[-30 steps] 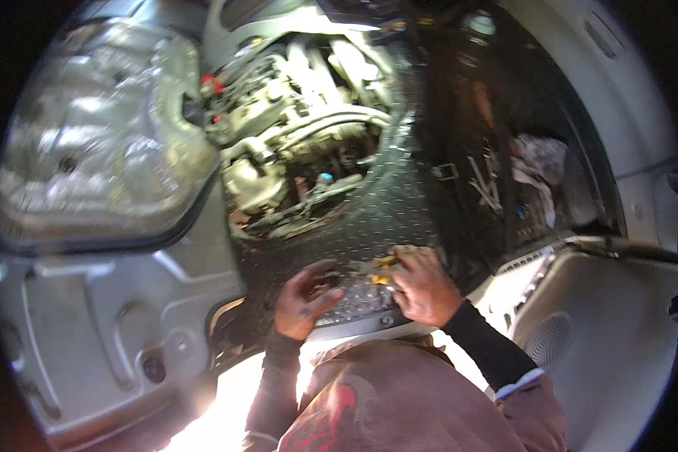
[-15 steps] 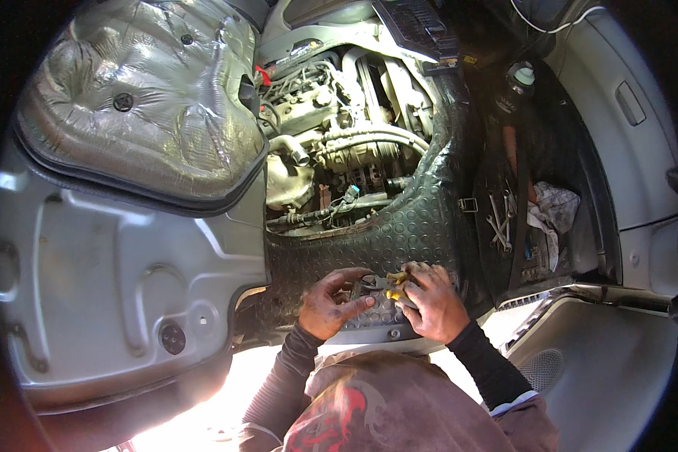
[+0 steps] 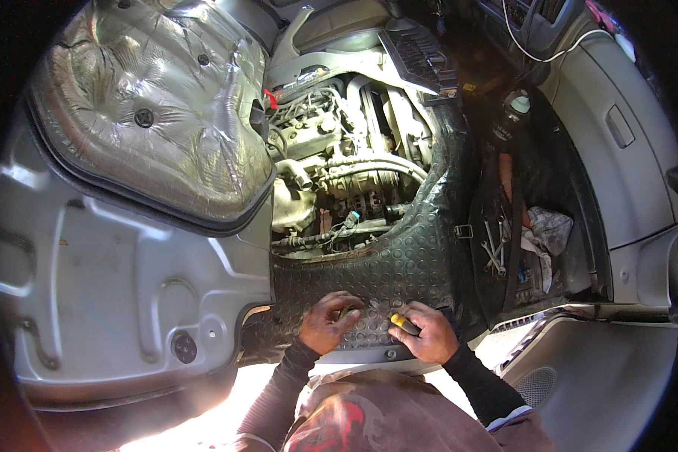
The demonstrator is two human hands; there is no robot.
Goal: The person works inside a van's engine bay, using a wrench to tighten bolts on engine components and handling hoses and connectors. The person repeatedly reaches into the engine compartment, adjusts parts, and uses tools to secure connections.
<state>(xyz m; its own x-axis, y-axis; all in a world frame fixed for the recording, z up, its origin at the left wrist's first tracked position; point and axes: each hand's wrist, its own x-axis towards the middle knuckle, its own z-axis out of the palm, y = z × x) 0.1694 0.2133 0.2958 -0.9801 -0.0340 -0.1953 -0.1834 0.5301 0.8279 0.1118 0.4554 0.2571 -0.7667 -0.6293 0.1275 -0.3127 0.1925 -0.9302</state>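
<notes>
Left hand: thumb and fingers pinched around small dark piece, mostly hidden, above near edge of floor mat. Right hand: wrapped around yellow-and-black tool handle, above same edge; working end not made out. Judged good practice: firm pinch, both hands low over mat, away from engine past far edge, where dropped piece could vanish. Beyond right edge lay wrenches, rag, bottle. Foil-lined cover crowded left side.
</notes>
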